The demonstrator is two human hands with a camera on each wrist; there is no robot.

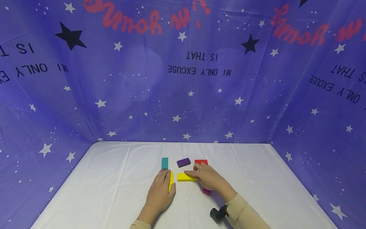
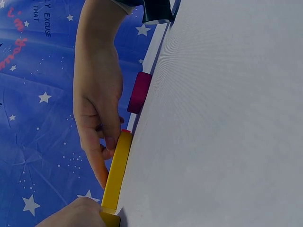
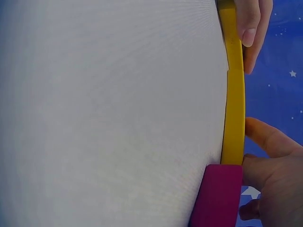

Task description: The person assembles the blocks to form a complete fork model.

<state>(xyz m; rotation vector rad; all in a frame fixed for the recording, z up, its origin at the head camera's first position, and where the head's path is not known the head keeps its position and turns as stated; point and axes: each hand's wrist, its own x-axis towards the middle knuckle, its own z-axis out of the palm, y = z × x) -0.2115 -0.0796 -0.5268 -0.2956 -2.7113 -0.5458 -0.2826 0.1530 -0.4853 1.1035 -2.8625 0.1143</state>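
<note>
Two yellow blocks lie on the table close together, one pointing away from me and one crosswise. My left hand holds the lengthwise yellow block, fingers along its left side and thumb at its right. At the crosswise yellow block, my right hand has its index finger stretched along the far edge and its thumb close to the block in the left wrist view. A teal block sits just beyond my left fingertips. Partly hidden behind my right hand is a red block.
A purple block lies at an angle between the teal and red ones. Nearer me, a magenta block shows beneath my right wrist. A black device sits at the right cuff. Star-printed blue cloth walls the white table.
</note>
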